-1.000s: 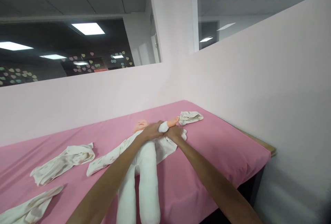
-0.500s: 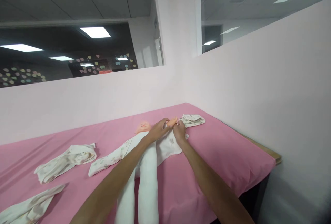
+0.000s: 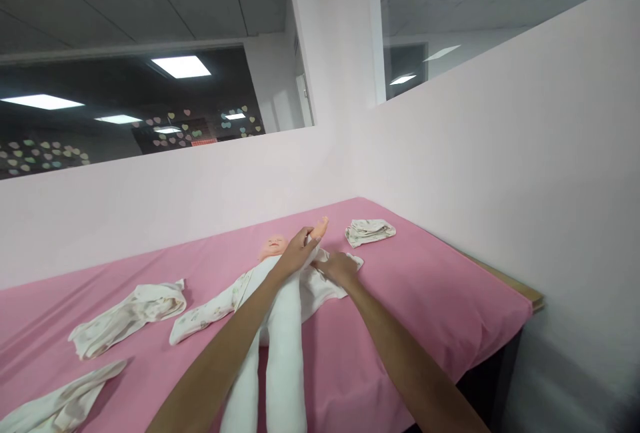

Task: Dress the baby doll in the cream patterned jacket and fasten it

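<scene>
A baby doll [image 3: 284, 326] with a white body lies on its back, its head [image 3: 274, 245] toward the wall. A patterned white garment [image 3: 213, 309] covers its arm on the left side, and more of the garment [image 3: 320, 293] spreads out on the right. My left hand [image 3: 299, 251] is wrapped round the doll's other arm, whose bare doll hand [image 3: 320, 226] sticks up past my fingers. Just below, my right hand [image 3: 337, 267] is at the garment beside that arm, fingertips partly hidden in the cloth.
The pink-covered table [image 3: 425, 306] meets the walls at its back corner. A folded patterned cloth [image 3: 370, 231] lies at the back right. Two more white garments, one crumpled [image 3: 130, 316] and one nearer [image 3: 65, 399], lie on the left. A board edge [image 3: 510, 283] shows along the right wall.
The doll's arm on the right now points more upward. My right hand has moved from beside the doll's hand down and left to the garment. My left hand has shifted slightly left.
</scene>
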The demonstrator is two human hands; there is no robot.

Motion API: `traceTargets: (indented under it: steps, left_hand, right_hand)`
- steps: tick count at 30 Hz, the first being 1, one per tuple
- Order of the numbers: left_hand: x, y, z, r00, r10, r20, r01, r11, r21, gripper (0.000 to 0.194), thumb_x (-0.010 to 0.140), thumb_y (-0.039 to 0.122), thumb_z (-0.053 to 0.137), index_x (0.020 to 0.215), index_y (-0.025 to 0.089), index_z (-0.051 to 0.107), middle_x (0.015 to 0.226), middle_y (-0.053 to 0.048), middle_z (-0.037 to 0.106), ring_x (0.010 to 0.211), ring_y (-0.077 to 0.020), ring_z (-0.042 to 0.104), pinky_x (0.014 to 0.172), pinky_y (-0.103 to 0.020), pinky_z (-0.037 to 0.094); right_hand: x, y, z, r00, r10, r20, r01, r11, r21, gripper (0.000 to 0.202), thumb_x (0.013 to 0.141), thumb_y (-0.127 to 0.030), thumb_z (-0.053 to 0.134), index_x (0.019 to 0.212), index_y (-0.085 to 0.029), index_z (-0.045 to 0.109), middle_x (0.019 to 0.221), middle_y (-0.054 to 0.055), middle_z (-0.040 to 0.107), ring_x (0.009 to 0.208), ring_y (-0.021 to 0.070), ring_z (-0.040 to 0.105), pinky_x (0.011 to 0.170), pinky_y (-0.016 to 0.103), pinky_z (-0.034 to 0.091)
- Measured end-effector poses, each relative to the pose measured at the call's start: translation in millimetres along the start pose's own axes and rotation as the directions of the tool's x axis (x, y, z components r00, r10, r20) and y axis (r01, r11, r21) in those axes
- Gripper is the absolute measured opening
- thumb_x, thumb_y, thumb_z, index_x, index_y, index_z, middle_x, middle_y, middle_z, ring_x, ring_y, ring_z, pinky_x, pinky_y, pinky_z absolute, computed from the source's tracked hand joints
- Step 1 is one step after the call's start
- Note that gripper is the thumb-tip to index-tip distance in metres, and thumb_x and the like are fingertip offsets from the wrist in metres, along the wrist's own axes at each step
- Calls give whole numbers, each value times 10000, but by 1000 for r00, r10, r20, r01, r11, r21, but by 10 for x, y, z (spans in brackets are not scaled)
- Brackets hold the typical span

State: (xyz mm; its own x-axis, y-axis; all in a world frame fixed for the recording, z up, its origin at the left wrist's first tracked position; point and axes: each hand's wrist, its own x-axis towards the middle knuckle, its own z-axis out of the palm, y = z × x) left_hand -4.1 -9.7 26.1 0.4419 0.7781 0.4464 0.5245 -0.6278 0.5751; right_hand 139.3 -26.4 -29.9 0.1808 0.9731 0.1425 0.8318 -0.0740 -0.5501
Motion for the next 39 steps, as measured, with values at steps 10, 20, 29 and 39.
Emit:
traceTargets:
  steps: [10, 20, 29, 39]
  left_hand:
    - [29, -27, 63, 996, -3, 87, -1, 999, 42, 462, 908, 489, 470, 1280, 216, 507, 1247, -47, 621, 1095, -209, 580, 930, -313, 450]
    - [95, -108, 57, 995, 24, 99, -42, 982, 183, 528, 926, 446, 440, 1375, 175, 375, 1351, -107, 552, 1199, -236, 548, 1006, -357, 414]
    - [32, 65, -140, 997, 21, 69, -34, 979, 199, 532, 945, 443, 406, 1402, 170, 396, 1356, -110, 567, 1197, -258, 554, 1017, -378, 418]
    - [-9, 73, 77, 947, 75, 311, -142, 969, 202, 510, 940, 505, 395, 1381, 268, 495, 1299, -39, 635, 1179, -244, 585, 1029, -351, 408]
  right_hand:
    - [-139, -353, 405, 996, -33, -78, 28, 997, -71, 511, 807, -461, 616, 1216, -157, 581, 1165, 199, 635, 1118, 374, 556, 965, 584, 320]
    - [-97, -165, 249, 991, -54, -122, 61, 997, 54, 272, 808, -136, 548, 1075, -168, 591, 977, 136, 704, 982, 288, 651, 848, 383, 416]
    - [149, 85, -108, 936, 259, -239, -101, 846, 524, 270, 736, -185, 552, 1006, -194, 558, 958, 80, 673, 929, 257, 634, 727, 299, 442]
    - [458, 133, -67, 890, 451, 63, -215, 294, 931, 63, 781, -126, 519, 747, -173, 541, 567, -9, 577, 527, 141, 577, 479, 232, 470]
